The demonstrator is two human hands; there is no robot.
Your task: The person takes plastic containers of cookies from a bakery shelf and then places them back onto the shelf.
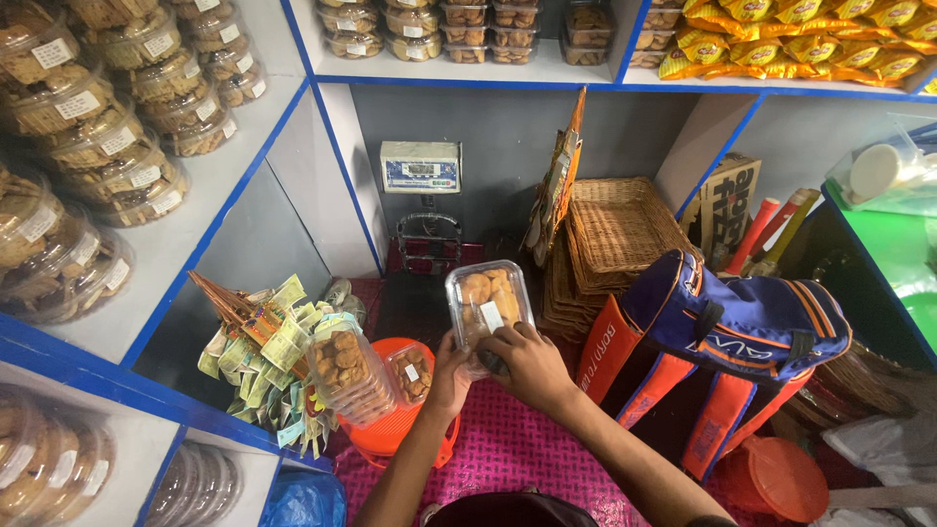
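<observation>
Clear-plastic biscuit box (487,298), centre frame, appeared light and crushable; left hand (449,376) and right hand (532,366) both gripped its lower edge.

Golden-brown biscuits fill a clear box (488,303). The worktop (517,449) wears a pink cloth with a dark lattice pattern; beside it an orange tub (395,429), a navy-and-orange bag (722,337), blue-edged white shelves (254,127).
</observation>
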